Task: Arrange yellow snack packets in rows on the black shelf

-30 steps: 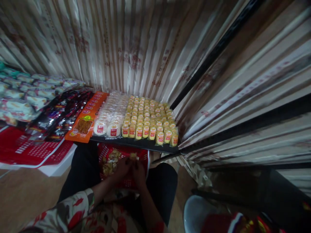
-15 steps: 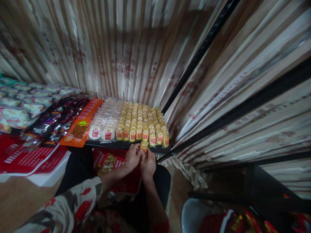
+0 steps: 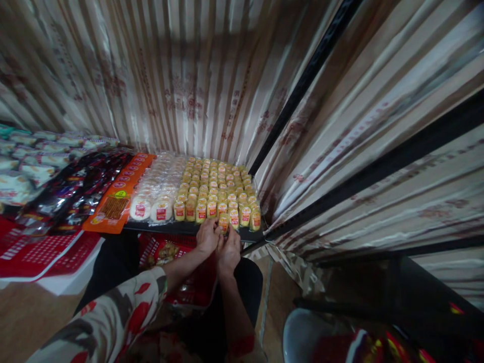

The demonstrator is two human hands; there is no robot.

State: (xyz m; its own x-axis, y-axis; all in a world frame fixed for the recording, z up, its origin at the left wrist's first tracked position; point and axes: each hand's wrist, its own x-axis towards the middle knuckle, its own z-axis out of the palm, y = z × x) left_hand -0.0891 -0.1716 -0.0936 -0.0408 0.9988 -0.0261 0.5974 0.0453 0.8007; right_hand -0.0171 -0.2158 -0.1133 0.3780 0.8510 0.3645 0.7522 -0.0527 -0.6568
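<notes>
My left hand (image 3: 206,236) and my right hand (image 3: 229,249) are pressed together at the front edge of a black shelf (image 3: 181,228). Between their fingertips they pinch one small yellow wrapped snack (image 3: 224,222) with a red label, held at the front row of many like snacks (image 3: 217,189). A red bag of snacks (image 3: 166,252) lies on my lap below the hands.
Left of the yellow snacks lie white round cakes (image 3: 155,194), an orange packet row (image 3: 117,194), dark packets (image 3: 75,189) and pale bags (image 3: 22,161). Striped curtain hangs behind and to the right. A grey stool (image 3: 302,333) stands at the lower right. Red printed sheets (image 3: 34,249) lie lower left.
Both hands rose from the red bag on my lap to the shelf's front edge, carrying the small yellow snack up to the front row.
</notes>
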